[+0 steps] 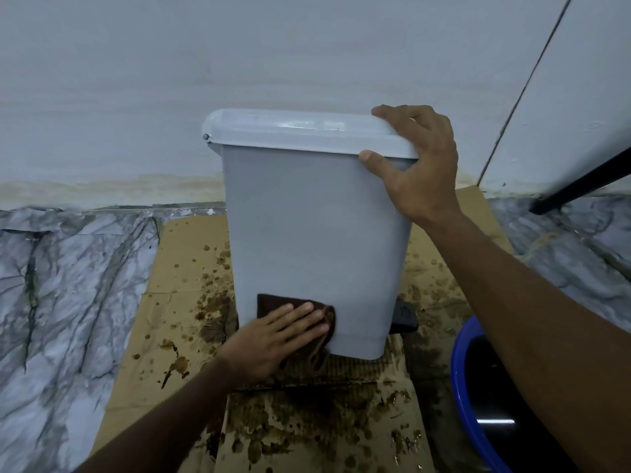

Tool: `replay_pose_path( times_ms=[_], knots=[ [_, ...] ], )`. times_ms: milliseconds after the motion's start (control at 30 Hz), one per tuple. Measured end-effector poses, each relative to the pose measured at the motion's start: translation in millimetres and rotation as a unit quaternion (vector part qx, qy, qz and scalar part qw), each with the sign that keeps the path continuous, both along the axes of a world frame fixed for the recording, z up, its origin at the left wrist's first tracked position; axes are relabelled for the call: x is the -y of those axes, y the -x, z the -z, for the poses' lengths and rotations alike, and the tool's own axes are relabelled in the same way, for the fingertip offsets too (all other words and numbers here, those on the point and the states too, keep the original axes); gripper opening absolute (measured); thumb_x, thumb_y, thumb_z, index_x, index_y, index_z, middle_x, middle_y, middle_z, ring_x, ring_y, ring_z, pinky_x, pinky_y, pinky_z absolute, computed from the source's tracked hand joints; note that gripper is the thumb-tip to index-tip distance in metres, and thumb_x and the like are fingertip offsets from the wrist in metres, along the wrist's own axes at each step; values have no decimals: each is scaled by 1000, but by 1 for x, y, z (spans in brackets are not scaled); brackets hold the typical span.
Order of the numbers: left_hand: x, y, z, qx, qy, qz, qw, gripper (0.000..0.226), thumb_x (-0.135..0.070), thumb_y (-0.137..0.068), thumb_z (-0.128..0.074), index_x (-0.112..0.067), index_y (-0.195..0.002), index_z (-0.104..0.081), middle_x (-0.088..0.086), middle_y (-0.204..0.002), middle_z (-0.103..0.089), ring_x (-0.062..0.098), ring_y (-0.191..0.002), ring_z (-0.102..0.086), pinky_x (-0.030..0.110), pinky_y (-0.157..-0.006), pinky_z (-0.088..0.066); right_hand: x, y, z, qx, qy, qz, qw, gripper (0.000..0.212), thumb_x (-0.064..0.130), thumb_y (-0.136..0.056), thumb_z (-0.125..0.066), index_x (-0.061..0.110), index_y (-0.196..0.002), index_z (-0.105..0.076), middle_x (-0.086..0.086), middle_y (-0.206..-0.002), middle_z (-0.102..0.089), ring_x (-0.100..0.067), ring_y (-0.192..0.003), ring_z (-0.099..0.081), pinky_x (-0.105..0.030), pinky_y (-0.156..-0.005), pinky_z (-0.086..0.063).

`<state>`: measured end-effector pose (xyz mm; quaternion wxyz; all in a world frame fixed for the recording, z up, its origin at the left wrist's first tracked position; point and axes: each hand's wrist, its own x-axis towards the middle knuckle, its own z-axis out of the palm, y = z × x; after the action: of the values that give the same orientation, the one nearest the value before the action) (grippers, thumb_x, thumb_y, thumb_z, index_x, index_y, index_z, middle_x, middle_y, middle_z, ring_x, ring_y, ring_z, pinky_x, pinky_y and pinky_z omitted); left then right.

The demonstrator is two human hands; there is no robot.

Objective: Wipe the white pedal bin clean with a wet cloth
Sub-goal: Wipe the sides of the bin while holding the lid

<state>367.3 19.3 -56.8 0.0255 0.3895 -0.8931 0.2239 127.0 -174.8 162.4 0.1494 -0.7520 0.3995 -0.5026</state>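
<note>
A marble-patterned floor [68, 285] fills the 9 o'clock side of the frame, and a sheet of cardboard [164, 268] spotted with brown stains lies on it, running from the pale wall [239, 63] towards the viewer. The white pedal bin [314, 233] stands upright on this cardboard at the centre, its back close to the wall. At the bin's 7 o'clock corner the left hand [273, 339], fingers straight and spread, presses a brown cloth [269, 302] flat against the lower side wall; a fold of the cloth hangs down past the bin's base. The closed lid [300, 131] is at the bin's 12 o'clock. At its 2 o'clock corner the right hand [416, 165] grips the lid's edge, fingers curled over the top and thumb pressed under the rim. A dark pedal [404, 317] juts from the bin's 4 o'clock corner. A blue basin [471, 387] holding dark liquid sits at the frame's 4 o'clock, partly hidden by the right forearm.
</note>
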Motion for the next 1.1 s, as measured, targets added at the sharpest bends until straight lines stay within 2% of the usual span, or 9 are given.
replay_pose_path(
  times_ms=[100,200,333,467,667,767,867,1000,1100],
  knots=[
    [10,-19,-21,-81,19,-73,994,80,-42,-100,-39,-14,-165,0,12,-172,10,30,-160,6,43,-129,5,0,-1,0,3,0,1,1000,51,43,-79,-76,26,-127,-68,2,-125,-62,-20,-122,-51,-40,-99,-46],
    [32,1,-43,-275,55,-204,938,64,-38,-110,-24,-16,-165,1,10,-173,10,31,-160,5,44,-129,5,1,-2,0,5,-2,6,1000,51,43,-78,-76,28,-126,-69,3,-124,-62,-20,-121,-51,-38,-98,-47],
    [55,61,-56,-379,91,-279,878,70,-40,-106,-32,-8,-163,-7,17,-171,1,37,-159,1,52,-128,1,3,-1,-1,-1,-6,3,1000,52,44,-78,-75,29,-127,-68,3,-124,-62,-19,-121,-50,-32,-97,-46],
    [44,98,-28,-317,60,-198,926,69,-45,-109,-30,-9,-165,-10,17,-172,0,37,-159,-5,50,-129,1,3,0,1,0,-3,2,1000,51,43,-78,-75,27,-127,-68,2,-123,-62,-20,-120,-51,-29,-96,-45],
    [-12,51,29,-54,16,-62,996,75,-41,-104,-35,-13,-165,-1,12,-172,10,29,-160,6,43,-129,8,2,0,1,0,1,0,1000,51,43,-79,-76,26,-127,-68,3,-123,-62,-19,-120,-51,-29,-96,-45],
    [-9,12,13,-90,20,-89,992,67,-42,-109,-25,-16,-165,0,9,-173,10,27,-160,6,41,-129,7,2,-3,1,2,-4,6,1000,51,44,-78,-76,29,-126,-68,6,-124,-62,-16,-121,-50,-28,-97,-45],
    [12,9,-20,-267,39,-216,938,66,-45,-109,-21,-17,-165,-1,11,-172,9,29,-160,6,44,-129,5,2,-3,0,4,-8,6,1000,51,44,-78,-76,29,-126,-68,6,-124,-62,-16,-121,-50,-29,-98,-45],
    [61,47,-63,-447,115,-357,812,74,-39,-103,-34,-1,-162,-10,28,-168,-4,34,-158,8,51,-128,2,3,-2,0,-2,-5,5,1000,51,43,-78,-76,28,-126,-68,6,-123,-62,-17,-120,-50,-24,-95,-43],
    [78,83,-75,-435,119,-327,830,76,-44,-104,-34,1,-161,-13,24,-169,-3,38,-158,6,53,-128,1,4,0,0,-5,-9,5,1000,51,43,-78,-75,28,-127,-68,5,-123,-61,-17,-120,-50,-23,-96,-42]
  ],
)
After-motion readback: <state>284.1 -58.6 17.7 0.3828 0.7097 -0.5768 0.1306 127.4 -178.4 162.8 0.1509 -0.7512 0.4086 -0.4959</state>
